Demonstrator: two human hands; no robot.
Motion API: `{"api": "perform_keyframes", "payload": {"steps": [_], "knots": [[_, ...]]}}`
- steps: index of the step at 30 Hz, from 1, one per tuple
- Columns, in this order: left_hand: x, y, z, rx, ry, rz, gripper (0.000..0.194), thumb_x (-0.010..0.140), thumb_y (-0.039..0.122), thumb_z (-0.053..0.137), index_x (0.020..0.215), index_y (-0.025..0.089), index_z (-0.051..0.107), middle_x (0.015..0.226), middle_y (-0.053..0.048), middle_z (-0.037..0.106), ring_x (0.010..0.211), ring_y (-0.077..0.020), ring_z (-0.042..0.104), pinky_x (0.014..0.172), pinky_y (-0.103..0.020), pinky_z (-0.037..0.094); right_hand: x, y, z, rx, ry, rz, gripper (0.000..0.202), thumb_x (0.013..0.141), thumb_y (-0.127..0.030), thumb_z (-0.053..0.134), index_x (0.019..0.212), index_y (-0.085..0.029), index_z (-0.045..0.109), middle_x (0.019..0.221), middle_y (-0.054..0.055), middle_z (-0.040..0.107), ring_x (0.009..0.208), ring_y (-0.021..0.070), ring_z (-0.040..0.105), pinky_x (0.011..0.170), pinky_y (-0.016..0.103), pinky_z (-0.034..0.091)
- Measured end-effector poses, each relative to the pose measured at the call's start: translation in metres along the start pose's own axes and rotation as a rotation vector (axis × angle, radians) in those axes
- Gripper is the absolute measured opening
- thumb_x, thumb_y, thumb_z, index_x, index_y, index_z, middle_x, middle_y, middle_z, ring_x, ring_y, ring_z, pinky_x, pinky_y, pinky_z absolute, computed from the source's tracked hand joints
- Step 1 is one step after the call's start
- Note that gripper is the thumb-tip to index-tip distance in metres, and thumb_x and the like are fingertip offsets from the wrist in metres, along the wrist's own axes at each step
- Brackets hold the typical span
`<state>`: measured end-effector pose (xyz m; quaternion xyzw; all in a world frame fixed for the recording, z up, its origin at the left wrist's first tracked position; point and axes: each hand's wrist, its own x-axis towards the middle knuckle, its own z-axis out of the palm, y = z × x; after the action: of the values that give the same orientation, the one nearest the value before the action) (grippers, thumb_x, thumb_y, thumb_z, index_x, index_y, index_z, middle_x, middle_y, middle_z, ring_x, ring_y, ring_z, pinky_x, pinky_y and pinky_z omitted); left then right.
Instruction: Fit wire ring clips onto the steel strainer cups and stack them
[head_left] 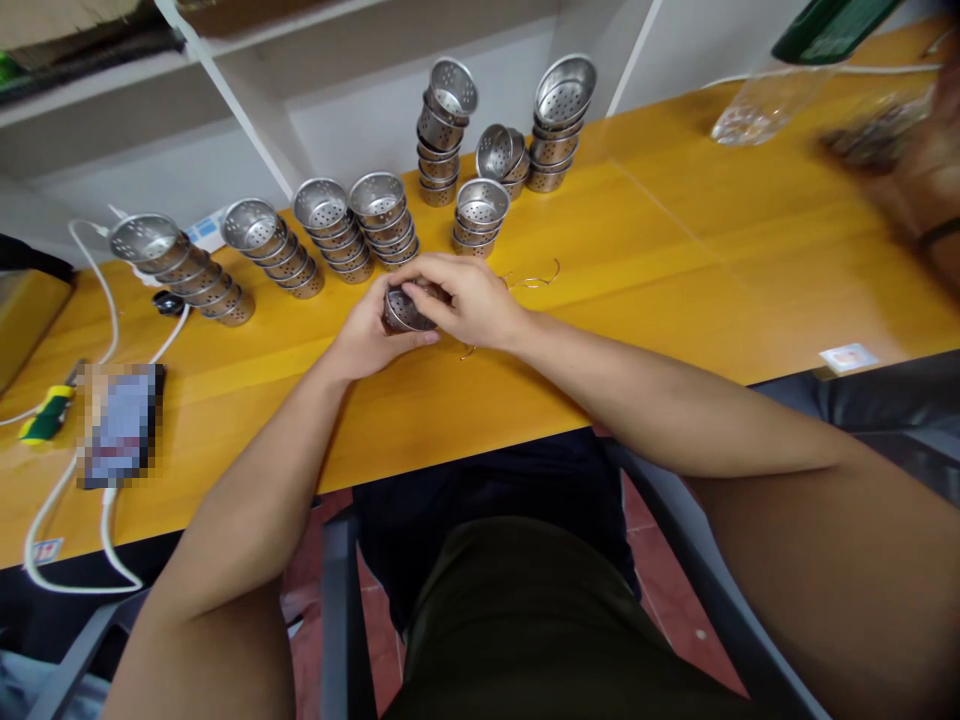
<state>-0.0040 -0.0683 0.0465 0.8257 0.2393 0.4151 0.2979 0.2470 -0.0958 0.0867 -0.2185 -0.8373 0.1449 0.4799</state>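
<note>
My left hand is wrapped round a small perforated metal cup above the table near its middle. My right hand grips the same cup from the other side, its thumb and fingers bent over the top. The two hands cover much of the cup, and whether anything else is between the right fingers is hidden. A thin, bent copper-coloured wire lies just beyond my right wrist. Right behind the hands rise stacks of like cups, the nearest being a short stack and a taller stack.
More cup stacks stand along the back, among them a leaning one and a tall one. To the left lie a phone with white cables and a yellow-green screwdriver. A clear bottle and another person's blurred arm are at right.
</note>
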Motion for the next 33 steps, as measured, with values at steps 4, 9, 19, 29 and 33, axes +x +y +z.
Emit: {"api": "perform_keyframes", "payload": {"steps": [4,9,19,29,33], "knots": [[-0.001,-0.001,-0.002,-0.026,-0.01,-0.054,0.107,0.089,0.093,0.112,0.161,0.026,0.071,0.146,-0.013,0.088,0.132,-0.0371,0.093,0.114,-0.054,0.082,0.003,0.0,-0.001,0.042,-0.022,0.058,0.036,0.13,-0.033,0.054,0.14,-0.017,0.084,0.133,0.014,0.092,0.119,0.0286,0.084,0.114,0.045,0.067],[-0.001,-0.004,-0.001,-0.058,-0.018,-0.08,0.109,0.086,0.094,0.114,0.161,0.027,0.072,0.146,-0.014,0.087,0.133,-0.0385,0.092,0.114,-0.056,0.083,0.004,-0.001,-0.004,0.123,-0.03,0.124,0.031,0.127,-0.031,0.055,0.136,-0.018,0.082,0.125,0.013,0.09,0.111,0.0282,0.082,0.11,0.044,0.067],[-0.002,-0.004,0.0,-0.088,-0.049,-0.083,0.106,0.09,0.094,0.111,0.161,0.029,0.068,0.148,-0.012,0.082,0.137,-0.037,0.089,0.115,-0.054,0.081,0.007,0.002,-0.008,0.143,-0.054,0.144,0.03,0.125,-0.031,0.057,0.134,-0.02,0.084,0.118,0.011,0.088,0.104,0.0278,0.079,0.106,0.046,0.068],[-0.005,-0.004,0.0,-0.137,-0.046,-0.099,0.104,0.093,0.089,0.112,0.162,0.032,0.061,0.145,-0.012,0.08,0.129,-0.0348,0.09,0.115,-0.055,0.081,0.004,0.011,-0.007,0.249,-0.032,0.258,0.054,0.13,-0.076,0.059,0.14,-0.025,0.076,0.109,0.009,0.08,0.091,0.0264,0.075,0.087,0.043,0.071],[-0.006,-0.014,-0.005,-0.117,0.005,-0.136,0.105,0.091,0.088,0.113,0.159,0.029,0.06,0.141,-0.012,0.08,0.125,-0.0332,0.088,0.111,-0.051,0.08,-0.001,0.035,0.001,0.247,0.16,0.363,0.075,0.129,-0.095,0.046,0.157,-0.029,0.066,0.108,0.008,0.078,0.076,0.0255,0.074,0.072,0.043,0.07]]}}
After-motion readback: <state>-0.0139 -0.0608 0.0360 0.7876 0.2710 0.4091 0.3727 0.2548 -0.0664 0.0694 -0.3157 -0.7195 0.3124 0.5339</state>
